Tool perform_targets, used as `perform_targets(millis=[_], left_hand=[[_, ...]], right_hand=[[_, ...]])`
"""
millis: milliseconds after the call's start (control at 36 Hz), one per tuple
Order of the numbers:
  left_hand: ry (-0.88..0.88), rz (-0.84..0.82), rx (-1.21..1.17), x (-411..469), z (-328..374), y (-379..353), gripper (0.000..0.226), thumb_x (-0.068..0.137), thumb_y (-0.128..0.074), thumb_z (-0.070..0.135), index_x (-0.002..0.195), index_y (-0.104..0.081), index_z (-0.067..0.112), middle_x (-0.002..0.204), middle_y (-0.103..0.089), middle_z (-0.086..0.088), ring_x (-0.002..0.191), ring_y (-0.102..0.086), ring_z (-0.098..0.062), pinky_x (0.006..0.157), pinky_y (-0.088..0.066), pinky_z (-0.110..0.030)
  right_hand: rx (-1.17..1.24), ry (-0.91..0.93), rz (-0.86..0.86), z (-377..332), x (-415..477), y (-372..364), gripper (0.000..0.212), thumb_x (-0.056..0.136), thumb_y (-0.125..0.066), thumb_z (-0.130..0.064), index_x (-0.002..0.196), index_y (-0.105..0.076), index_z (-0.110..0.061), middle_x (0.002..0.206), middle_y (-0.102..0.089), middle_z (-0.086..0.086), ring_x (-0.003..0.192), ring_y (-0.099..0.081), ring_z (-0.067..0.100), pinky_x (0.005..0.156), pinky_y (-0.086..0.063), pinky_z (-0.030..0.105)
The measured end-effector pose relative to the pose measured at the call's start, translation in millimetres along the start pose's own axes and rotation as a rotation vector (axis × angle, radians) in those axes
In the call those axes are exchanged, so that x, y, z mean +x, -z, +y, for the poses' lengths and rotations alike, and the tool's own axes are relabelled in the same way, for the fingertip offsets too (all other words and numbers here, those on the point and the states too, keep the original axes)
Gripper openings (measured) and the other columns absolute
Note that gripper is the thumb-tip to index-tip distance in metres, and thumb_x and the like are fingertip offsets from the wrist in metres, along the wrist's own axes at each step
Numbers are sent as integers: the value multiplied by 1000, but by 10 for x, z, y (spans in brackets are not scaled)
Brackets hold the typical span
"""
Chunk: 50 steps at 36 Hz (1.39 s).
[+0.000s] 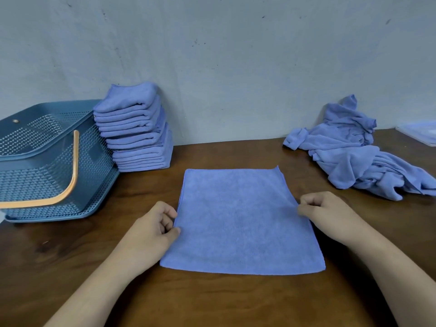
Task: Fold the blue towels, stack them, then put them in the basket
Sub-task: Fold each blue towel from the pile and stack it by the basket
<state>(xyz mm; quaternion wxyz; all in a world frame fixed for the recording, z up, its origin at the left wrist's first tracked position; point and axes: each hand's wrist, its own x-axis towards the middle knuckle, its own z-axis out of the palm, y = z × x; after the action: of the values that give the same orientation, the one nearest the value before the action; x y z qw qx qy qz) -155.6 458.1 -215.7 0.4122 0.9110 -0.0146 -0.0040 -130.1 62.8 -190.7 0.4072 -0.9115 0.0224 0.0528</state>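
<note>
On the dark wooden table (212, 300), a single blue towel (240, 223) is spread flat, directly in front of the person. Its left edge is pinched between the thumb and curled fingers of the left hand (155, 225), about midway along that side. Its right edge is pinched in the same manner by the right hand (323, 213), at a point slightly farther from the viewer. Both forearms are stretched in from the near edge of the table. To the far left, a stack of folded blue towels (136, 131) is seen leaning against the pale wall (236, 55), and a blue perforated basket (47, 161) with an orange handle (68, 182) is placed just beside it, touching the stack's lower part. To the far right, a loose heap of unfolded blue towels (354, 154) is piled, well apart from the spread towel. A pale plastic lid or tray (420, 133) is partly seen at the right border.
</note>
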Motion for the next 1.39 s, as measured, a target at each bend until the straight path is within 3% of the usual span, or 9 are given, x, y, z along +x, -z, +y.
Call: perform_targets(millis=[167, 417, 528, 694, 833, 944, 1111, 1278, 1389], left_hand=[[5, 2, 1, 7, 4, -4, 20, 94, -75, 20, 102, -61, 34, 82, -68, 11, 64, -56, -3, 66, -50, -32], [-15, 18, 67, -25, 43, 11, 26, 93, -71, 17, 104, -59, 37, 89, -63, 15, 73, -58, -4, 68, -51, -31], [-200, 126, 208, 56, 195, -92, 30, 94, -68, 25, 114, -54, 43, 107, -56, 26, 108, -52, 2, 90, -48, -25], [-421, 5, 422, 537, 531, -463, 39, 104, -55, 36, 141, -52, 25, 144, -52, 14, 136, -46, -9, 110, -40, -29], [-363, -62, 528, 1019, 349, -579, 73, 99, -37, 69, 157, -43, 24, 165, -41, 5, 155, -30, -16, 126, -27, -35], [-273, -148, 594, 1070, 191, -595, 82, 97, -27, 83, 166, -18, 42, 177, -6, 11, 163, 2, -15, 132, -7, -41], [-212, -234, 667, 1076, 257, -570, 89, 89, -20, 93, 165, 2, 53, 175, 16, 13, 161, 22, -16, 132, 5, -42], [-200, -249, 682, 1141, 344, -486, 106, 73, -23, 107, 164, -7, 55, 177, 4, 12, 163, 7, -17, 131, -5, -42], [-206, -195, 664, 1236, 322, -443, 100, 80, -26, 101, 165, -15, 49, 177, -4, 9, 162, -1, -15, 131, -6, -42]], right_hand=[[-13, -36, -60, 0, 7, 31, 42, 88, -64, -18, 67, -30, -8, 67, -28, 8, 64, -25, 24, 65, -23, 41], [-462, 21, 96, 85, 41, 23, 34, 82, -57, -45, 65, -42, -19, 58, -50, -11, 56, -44, 12, 62, -35, 31], [-330, 296, 290, -23, 183, -106, 9, 89, -67, -31, 85, -60, -35, 89, -59, -15, 85, -57, 6, 72, -50, 35], [-345, 594, 4, -450, 633, -511, 41, 98, -60, -26, 139, -58, -28, 138, -51, -18, 126, -51, 7, 104, -42, 26], [-354, 450, -29, -536, 896, -675, 52, 106, -57, -37, 154, -46, -23, 156, -44, -9, 139, -47, 12, 106, -36, 20], [-251, 313, -17, -251, 936, -583, 63, 106, -50, -55, 161, -35, -29, 165, -34, -15, 150, -34, 6, 116, -32, 25], [-459, 284, -22, 33, 914, -492, 75, 104, -40, -67, 167, -24, -29, 176, -11, -8, 162, -5, 10, 128, -11, 30], [-565, 274, -79, -6, 1056, -491, 82, 98, -31, -80, 168, -14, -39, 177, 2, -7, 162, 7, 11, 131, -1, 35], [-629, 266, -113, -43, 1194, -460, 83, 96, -25, -83, 167, -7, -44, 177, 6, -9, 162, 11, 10, 132, 3, 39]])
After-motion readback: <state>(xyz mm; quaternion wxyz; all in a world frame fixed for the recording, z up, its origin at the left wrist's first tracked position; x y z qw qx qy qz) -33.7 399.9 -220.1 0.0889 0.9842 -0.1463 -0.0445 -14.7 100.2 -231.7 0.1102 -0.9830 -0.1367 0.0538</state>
